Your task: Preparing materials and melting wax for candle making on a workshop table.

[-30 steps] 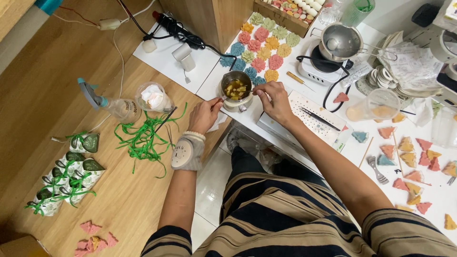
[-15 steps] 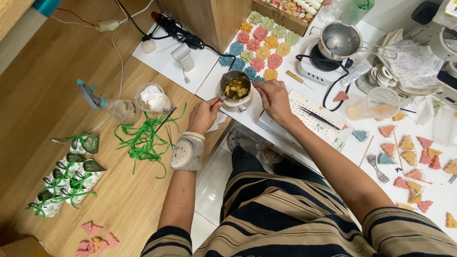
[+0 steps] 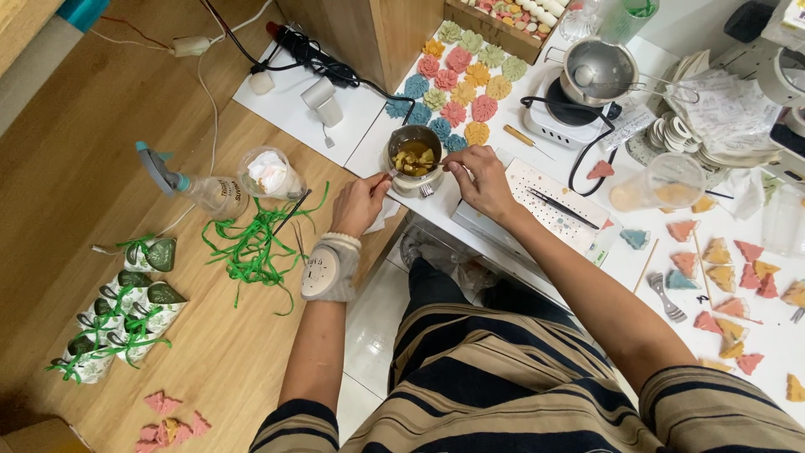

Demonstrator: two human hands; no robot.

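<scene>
A single head-worn view looks steeply down from above the person's own lap. It sits fairly near, with both forearms running up to mid-frame. The wooden tabletop (image 3: 101, 168) fills the left; the white tabletop (image 3: 755, 335) crosses the right and top.

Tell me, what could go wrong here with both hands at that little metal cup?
The metal cup of yellowish pieces sits near the white table's edge, with the left hand and right hand working at its rim; a nudge might tip it off. The black cable from the small hotplate loops close to the right hand and could snag, perhaps jolting the steel pot on it.
</scene>
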